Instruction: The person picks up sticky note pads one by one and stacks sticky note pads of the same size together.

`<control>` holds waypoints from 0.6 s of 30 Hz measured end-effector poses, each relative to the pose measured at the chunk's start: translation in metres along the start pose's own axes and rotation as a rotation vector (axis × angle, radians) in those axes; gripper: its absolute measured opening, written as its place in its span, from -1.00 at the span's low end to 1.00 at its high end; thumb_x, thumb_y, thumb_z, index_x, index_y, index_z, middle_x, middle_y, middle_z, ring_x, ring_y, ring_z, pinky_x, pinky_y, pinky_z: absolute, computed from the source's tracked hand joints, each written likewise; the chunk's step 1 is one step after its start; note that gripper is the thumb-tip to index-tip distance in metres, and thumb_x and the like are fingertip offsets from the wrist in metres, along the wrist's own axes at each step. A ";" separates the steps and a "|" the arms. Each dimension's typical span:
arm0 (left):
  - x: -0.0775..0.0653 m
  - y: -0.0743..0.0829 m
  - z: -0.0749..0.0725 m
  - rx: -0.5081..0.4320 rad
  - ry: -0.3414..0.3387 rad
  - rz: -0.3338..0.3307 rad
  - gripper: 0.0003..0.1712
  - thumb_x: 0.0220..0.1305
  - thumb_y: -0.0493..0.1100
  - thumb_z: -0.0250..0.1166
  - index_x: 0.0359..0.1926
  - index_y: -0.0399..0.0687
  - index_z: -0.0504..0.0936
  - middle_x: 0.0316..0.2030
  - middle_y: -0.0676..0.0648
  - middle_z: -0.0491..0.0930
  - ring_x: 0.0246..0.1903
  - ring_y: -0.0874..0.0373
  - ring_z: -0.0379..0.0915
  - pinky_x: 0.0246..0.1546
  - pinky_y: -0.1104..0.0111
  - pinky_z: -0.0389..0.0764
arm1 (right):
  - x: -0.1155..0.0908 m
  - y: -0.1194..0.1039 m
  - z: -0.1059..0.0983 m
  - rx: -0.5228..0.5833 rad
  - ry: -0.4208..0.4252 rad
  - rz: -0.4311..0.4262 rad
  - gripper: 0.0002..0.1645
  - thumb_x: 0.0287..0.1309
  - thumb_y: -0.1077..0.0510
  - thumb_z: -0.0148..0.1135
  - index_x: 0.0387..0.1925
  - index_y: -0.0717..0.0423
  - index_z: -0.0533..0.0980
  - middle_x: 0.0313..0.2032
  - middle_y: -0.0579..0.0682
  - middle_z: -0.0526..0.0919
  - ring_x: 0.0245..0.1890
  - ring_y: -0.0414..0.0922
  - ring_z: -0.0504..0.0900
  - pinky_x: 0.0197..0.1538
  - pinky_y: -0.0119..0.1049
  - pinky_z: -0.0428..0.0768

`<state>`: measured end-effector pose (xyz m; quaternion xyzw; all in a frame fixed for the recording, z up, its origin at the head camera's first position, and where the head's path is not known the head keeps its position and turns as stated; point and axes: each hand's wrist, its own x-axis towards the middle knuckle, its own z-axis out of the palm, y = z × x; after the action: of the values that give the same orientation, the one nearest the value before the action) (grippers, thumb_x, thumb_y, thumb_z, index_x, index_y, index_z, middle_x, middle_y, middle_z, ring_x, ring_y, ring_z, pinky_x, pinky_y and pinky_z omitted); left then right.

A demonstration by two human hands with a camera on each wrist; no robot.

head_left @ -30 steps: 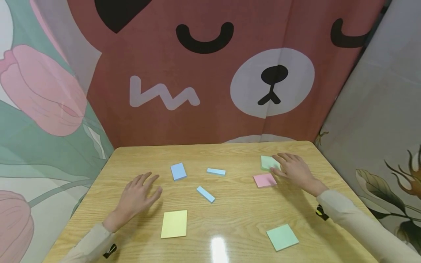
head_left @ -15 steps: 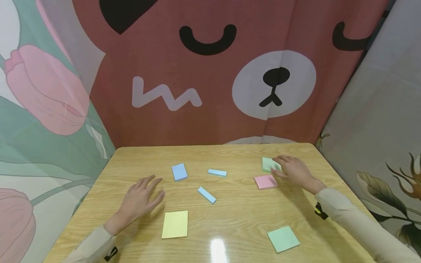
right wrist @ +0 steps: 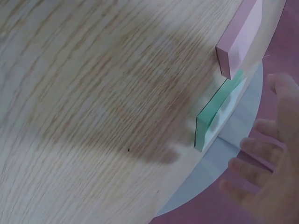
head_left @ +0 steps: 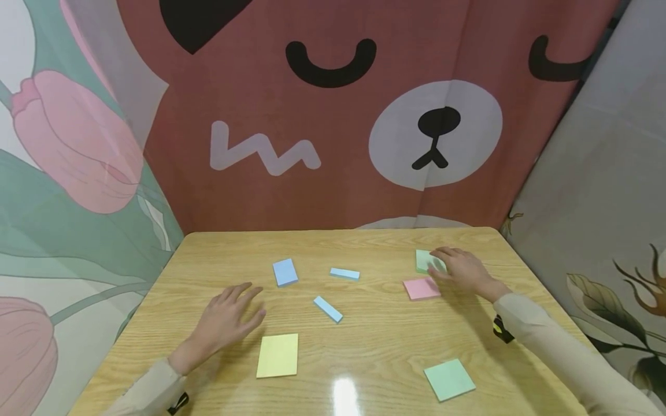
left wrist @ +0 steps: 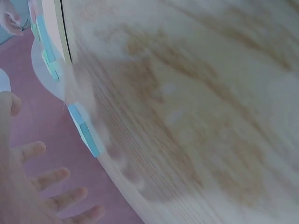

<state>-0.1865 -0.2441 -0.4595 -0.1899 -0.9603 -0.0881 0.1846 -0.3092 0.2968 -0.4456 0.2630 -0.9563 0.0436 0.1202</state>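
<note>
My right hand (head_left: pixel 465 270) hovers at the back right of the table, fingers spread and relaxed. Below its fingertips lies a pale green sticky note pad (head_left: pixel 423 261), partly covered by the hand in the head view. Right in front of that pad is a pink sticky note pad (head_left: pixel 421 289), also seen in the right wrist view beside the green one. My left hand (head_left: pixel 224 320) floats over the left side of the table with fingers loosely extended and nothing in them. A yellow sticky note pad (head_left: pixel 278 356) and a blue sticky note pad (head_left: pixel 285 272) are nearest to it.
Two narrow light blue pads, one farther back (head_left: pixel 344 274) and one slanted (head_left: pixel 328 309), lie mid-table. A larger green sticky note pad (head_left: pixel 450 379) is at the front right. Patterned curtains (head_left: pixel 250 196) rise behind the wooden table (head_left: pixel 374 346) and on both sides.
The left hand has drifted slightly to the right, towards the yellow pad. The right hand stays almost in place over the green pad. The pads keep their places on the table.
</note>
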 end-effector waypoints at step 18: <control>-0.004 0.003 0.003 0.015 0.014 0.033 -0.38 0.13 0.28 0.01 0.14 0.11 0.40 0.11 -0.15 0.33 -0.03 -0.17 0.32 -0.19 -0.10 0.37 | 0.012 0.017 0.016 0.172 -0.094 0.024 -0.21 0.09 -0.13 0.11 0.13 0.43 0.25 0.08 0.37 0.31 0.06 0.25 0.29 0.05 0.10 0.26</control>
<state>-0.1831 -0.2419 -0.4636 -0.2037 -0.9563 -0.0790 0.1943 -0.3309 0.3037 -0.4582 0.2627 -0.9566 0.1146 0.0519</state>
